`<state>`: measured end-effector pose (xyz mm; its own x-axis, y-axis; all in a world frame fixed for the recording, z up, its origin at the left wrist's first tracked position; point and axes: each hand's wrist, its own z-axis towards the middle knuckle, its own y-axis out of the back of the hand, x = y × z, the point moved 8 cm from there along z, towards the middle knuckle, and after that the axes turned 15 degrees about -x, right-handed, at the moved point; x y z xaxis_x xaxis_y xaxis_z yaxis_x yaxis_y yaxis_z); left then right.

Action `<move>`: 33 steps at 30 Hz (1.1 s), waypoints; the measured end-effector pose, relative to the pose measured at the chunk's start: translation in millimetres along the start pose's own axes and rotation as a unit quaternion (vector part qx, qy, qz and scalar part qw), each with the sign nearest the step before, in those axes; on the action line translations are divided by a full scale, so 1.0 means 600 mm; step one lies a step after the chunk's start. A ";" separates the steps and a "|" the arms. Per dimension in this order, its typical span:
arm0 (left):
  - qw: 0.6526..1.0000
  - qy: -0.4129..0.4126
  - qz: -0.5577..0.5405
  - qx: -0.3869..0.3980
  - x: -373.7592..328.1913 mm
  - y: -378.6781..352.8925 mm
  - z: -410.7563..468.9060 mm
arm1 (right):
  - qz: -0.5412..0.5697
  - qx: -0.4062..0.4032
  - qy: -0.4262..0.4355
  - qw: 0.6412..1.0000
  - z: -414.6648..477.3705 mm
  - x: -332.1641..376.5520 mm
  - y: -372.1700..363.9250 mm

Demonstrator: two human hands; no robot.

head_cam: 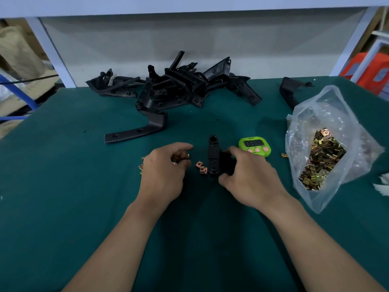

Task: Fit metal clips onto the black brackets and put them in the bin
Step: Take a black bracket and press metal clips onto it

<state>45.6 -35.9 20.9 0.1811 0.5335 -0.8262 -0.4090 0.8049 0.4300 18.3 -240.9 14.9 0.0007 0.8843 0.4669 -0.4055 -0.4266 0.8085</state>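
My right hand point(248, 178) grips a black bracket point(214, 157) that stands on the green table mat in front of me, its long flange pointing away. My left hand point(164, 171) hovers over a scatter of brass-coloured metal clips point(201, 167), its fingers curled round some of them. More loose clips point(140, 167) peek out at the left of that hand. A pile of black brackets point(179, 89) lies at the back of the table, and one L-shaped bracket point(136, 129) lies apart in front of it.
A clear plastic bag of clips point(322, 163) lies open at the right, with one stray clip point(284, 155) beside it. A green timer point(254, 146) sits just past my right hand. Another black bracket point(289, 91) lies at the back right. White scraps point(382, 186) lie at the right edge.
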 end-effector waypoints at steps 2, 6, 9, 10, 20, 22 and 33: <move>1.000 0.011 -0.007 0.009 0.002 -0.003 0.000 | 0.001 0.001 -0.001 1.000 0.000 -0.001 0.001; 0.999 0.032 -0.028 0.017 0.004 -0.005 0.001 | 0.002 0.004 -0.002 1.000 0.001 0.001 0.003; 0.998 0.046 -0.046 0.024 0.002 -0.008 0.000 | -0.003 0.010 -0.003 1.000 0.001 0.003 0.003; 0.997 0.047 -0.049 0.021 0.001 -0.007 -0.001 | -0.003 0.015 0.001 1.000 0.001 0.004 0.003; 0.995 0.035 -0.070 -0.055 -0.009 0.021 0.000 | 0.051 0.135 0.028 0.989 0.001 0.013 -0.001; 0.994 0.033 -0.087 -0.050 -0.012 0.019 -0.001 | 0.125 0.111 0.008 0.986 0.007 0.017 0.010; 0.984 -0.004 -0.177 0.003 -0.049 0.005 -0.021 | 0.336 -0.009 -0.059 0.940 -0.011 0.070 0.019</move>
<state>28.0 -52.6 42.1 0.3176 0.2222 -0.9218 -0.3147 0.9417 0.1185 7.8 -207.6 41.3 -0.1599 0.3891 0.9072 -0.3653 -0.8771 0.3118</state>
